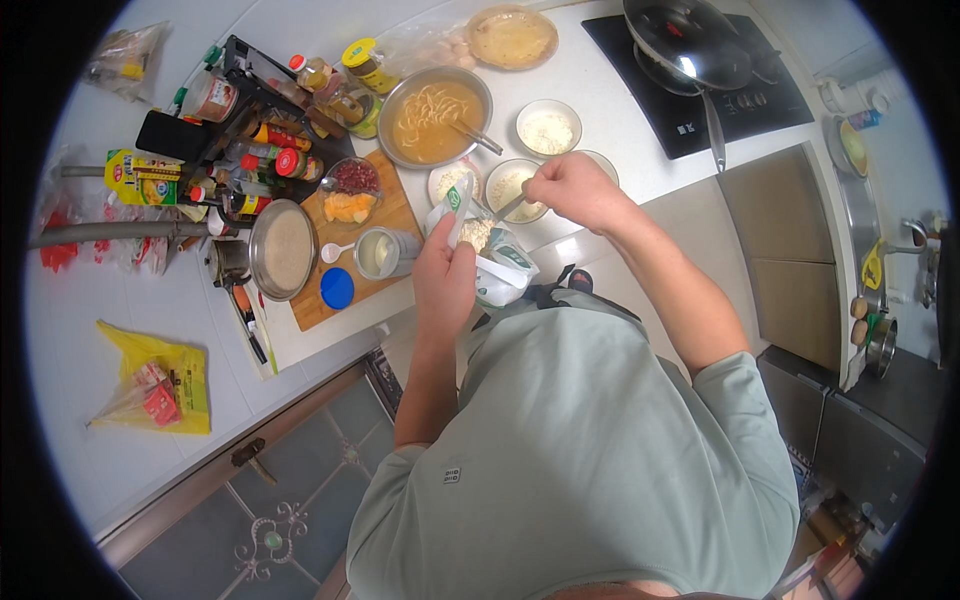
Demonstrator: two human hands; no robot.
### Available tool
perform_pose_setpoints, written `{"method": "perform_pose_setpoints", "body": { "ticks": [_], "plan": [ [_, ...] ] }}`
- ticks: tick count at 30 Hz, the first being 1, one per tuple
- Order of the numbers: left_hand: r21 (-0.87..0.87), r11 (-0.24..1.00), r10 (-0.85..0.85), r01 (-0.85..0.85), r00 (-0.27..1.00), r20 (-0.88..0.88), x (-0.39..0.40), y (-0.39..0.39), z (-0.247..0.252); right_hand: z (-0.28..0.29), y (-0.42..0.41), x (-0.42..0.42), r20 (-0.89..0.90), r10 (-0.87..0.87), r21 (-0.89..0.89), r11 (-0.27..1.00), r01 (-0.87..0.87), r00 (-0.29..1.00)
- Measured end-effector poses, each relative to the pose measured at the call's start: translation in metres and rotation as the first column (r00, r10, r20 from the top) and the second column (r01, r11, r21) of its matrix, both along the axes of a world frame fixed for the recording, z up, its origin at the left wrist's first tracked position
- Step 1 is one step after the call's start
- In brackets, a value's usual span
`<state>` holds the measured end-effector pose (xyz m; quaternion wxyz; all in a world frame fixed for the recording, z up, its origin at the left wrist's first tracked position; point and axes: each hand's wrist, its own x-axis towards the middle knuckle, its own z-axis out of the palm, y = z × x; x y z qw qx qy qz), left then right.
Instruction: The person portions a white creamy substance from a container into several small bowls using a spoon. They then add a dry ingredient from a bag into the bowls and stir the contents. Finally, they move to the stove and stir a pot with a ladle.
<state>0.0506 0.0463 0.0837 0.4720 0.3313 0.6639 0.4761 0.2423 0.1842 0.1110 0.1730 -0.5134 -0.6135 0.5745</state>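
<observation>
My left hand (448, 274) grips the opened top of a white and green plastic bag (510, 279) filled with pale flakes that look like oats (475, 234). Between the fingers of my right hand (574, 187) is the handle of a metal spoon (510, 207), whose lower end reaches to the flakes at the bag's mouth. Just beyond the bag, a bowl (514, 180) holding pale flakes is partly covered by my right hand. Similar flakes lie in a bowl (547, 126) farther back and a bowl (454, 180) to the left. Another bowl (602, 166) is mostly hidden behind my right hand.
Left of the bag, a cutting board (315, 306) carries a clear jar (385, 253), a blue lid (337, 288), a white scoop (334, 252) and a fruit bowl (351, 180). A steel bowl (432, 118) holds liquid with pale strips. A lidded wok (686, 45) stands on the cooktop (776, 109).
</observation>
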Motion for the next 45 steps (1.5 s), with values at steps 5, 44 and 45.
{"method": "perform_pose_setpoints", "body": {
  "ticks": [5, 44, 45],
  "plan": [
    [-0.005, 1.000, 0.002, -0.003, 0.999, -0.049, -0.001, -0.001, -0.002, 0.008, 0.002, 0.003, 0.022, -0.015, -0.016, 1.000, 0.016, 1.000],
    [0.005, 1.000, 0.004, -0.004, 1.000, -0.006, 0.002, 0.007, -0.001, 0.033, 0.024, 0.071, -0.139, -0.287, -0.169, 0.950, 0.263, 0.948],
    [-0.003, 1.000, 0.009, -0.009, 1.000, 0.000, 0.003, 0.008, -0.001, 0.029, 0.027, 0.082, -0.143, -0.306, -0.168, 0.945, 0.282, 0.941]
  ]
}}
